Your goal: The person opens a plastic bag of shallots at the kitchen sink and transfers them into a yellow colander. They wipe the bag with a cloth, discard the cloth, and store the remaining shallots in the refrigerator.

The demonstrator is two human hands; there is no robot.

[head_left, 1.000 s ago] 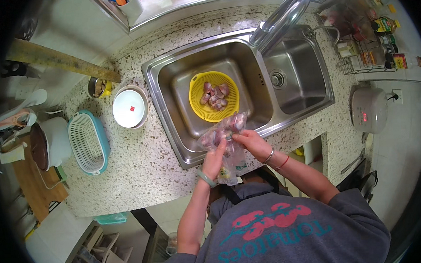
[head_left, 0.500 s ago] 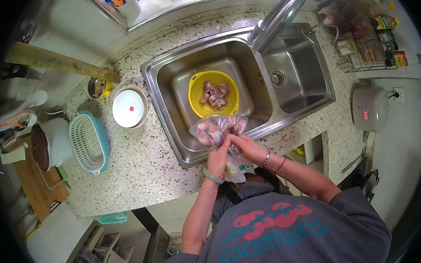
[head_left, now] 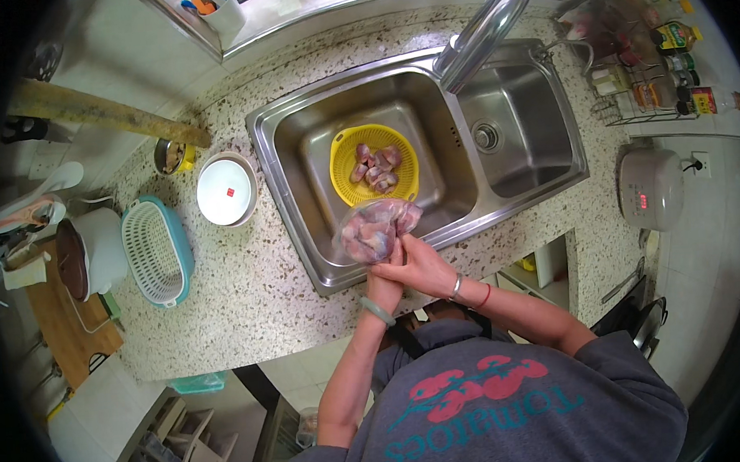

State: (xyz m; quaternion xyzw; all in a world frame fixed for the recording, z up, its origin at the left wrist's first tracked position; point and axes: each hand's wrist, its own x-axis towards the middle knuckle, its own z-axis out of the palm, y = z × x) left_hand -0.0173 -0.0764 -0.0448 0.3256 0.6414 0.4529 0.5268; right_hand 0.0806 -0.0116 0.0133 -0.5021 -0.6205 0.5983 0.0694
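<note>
A clear plastic bag [head_left: 376, 229] of pinkish-purple meat pieces, which look like gizzards, is held over the near edge of the big sink basin. My left hand [head_left: 385, 285] is closed on the bag's gathered neck from below. Right beside it, my right hand [head_left: 425, 267] also grips the bag, fingers overlapping the left ones. The bag's loose end is hidden by my hands. Just beyond the bag, a round yellow colander [head_left: 343, 167] rests in the basin. Several similar meat pieces [head_left: 377, 167] lie inside it.
The steel double sink [head_left: 458, 229] has a tall faucet [head_left: 493, 32] at its back. Left on the speckled counter [head_left: 223, 306] stand a white bowl [head_left: 224, 197], a blue-and-white basket [head_left: 155, 251] and a yellow cup [head_left: 180, 156]. A rack of bottles [head_left: 648, 99] and a small appliance [head_left: 646, 190] are right.
My hands have come closer together around the bag's neck, with the right hand shifting left. The loose plastic that hung below my hands no longer shows. The colander stays put.
</note>
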